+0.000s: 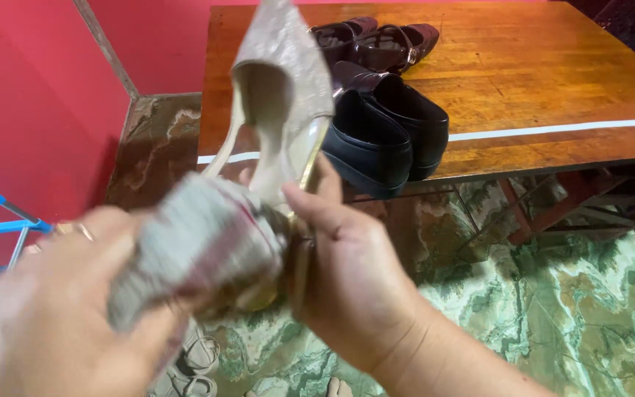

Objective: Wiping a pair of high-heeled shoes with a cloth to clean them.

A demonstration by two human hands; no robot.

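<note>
Above the green marbled floor, the right hand grips a pointed silver high-heeled shoe (toe up), while the left hand presses a blurred grey cloth against it, near the wooden table

No packages, labels, signs or screens visible.

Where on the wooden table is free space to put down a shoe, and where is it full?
The brown wooden table is bare right of the black leather shoes and dark maroon strap sandals, up to its right edge. Its left end is crowded by those pairs. The green marbled floor beneath is also open.
</note>
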